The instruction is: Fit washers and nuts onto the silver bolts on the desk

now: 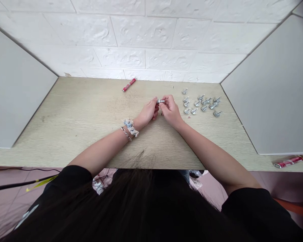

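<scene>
A silvery metal bolt [162, 101] lies roughly level between my two hands, above the middle of the table. My left hand [148, 113] pinches its wide end, where a nut or washer seems to sit. At the bolt's shank end, the thumb and fingers of my right hand [171, 111] close on it. Fingertips cover parts of both ends. To the right of my hands, several similar bolts with washers [204, 108] stand or lie loosely grouped on the table.
The pale wood table [91, 111] runs back to a white brick-pattern wall [161, 60]. Grey panels flank it at left [17, 90] and right [272, 90]. A red tube [129, 85] lies near the wall; another red tube [288, 162] rests by the front right edge.
</scene>
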Demonstrator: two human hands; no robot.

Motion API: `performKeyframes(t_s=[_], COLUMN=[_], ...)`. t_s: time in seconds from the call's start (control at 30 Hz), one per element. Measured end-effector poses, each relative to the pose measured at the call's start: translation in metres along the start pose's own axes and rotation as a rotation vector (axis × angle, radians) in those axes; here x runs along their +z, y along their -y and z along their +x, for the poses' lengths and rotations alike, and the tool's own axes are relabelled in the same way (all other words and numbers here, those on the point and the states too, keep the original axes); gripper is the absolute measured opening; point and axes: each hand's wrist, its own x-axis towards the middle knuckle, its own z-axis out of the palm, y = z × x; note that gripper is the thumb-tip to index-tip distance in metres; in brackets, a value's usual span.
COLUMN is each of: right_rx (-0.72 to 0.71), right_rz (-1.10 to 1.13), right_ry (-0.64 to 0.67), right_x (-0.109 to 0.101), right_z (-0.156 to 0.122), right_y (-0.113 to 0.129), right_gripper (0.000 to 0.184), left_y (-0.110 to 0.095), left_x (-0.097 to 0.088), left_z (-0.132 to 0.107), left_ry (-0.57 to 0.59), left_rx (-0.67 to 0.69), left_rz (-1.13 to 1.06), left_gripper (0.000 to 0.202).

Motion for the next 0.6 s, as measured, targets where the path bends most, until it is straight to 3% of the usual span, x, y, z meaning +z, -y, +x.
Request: performKeyframes(t_s=[0.2,0.33,0.47,0.6], right_rx=[-0.012,-0.001,0.001,-0.022], right_rz=[-0.043,-0.125,-0.05,-0.02], right_ry=[0.041,0.017,-0.011,0.021], right_x=[0.0002,-0.0005,0.0008,0.0018], right_z=[0.0004,-0.0009,-0.0018,-0.0016], right_y=[0.0,0.0055,0.0057,0.0027], right_gripper=[0.009,0.026,0.011,0.015], left_y=[-0.0021,-0.0029,-0.0019,-0.0007], left_x=[0.0019,0.0021,0.0013,0.0009], left_z=[-0.0022,-0.0032,-0.0024,-0.0017], left_ry=[-0.017,-0.025,-0.01,-0.006], left_rx=[0.005,-0.02,-0.006,0.012], left_rz=[0.025,0.006,0.004,0.023], left_gripper=[0.038,0.038,0.037,0.036])
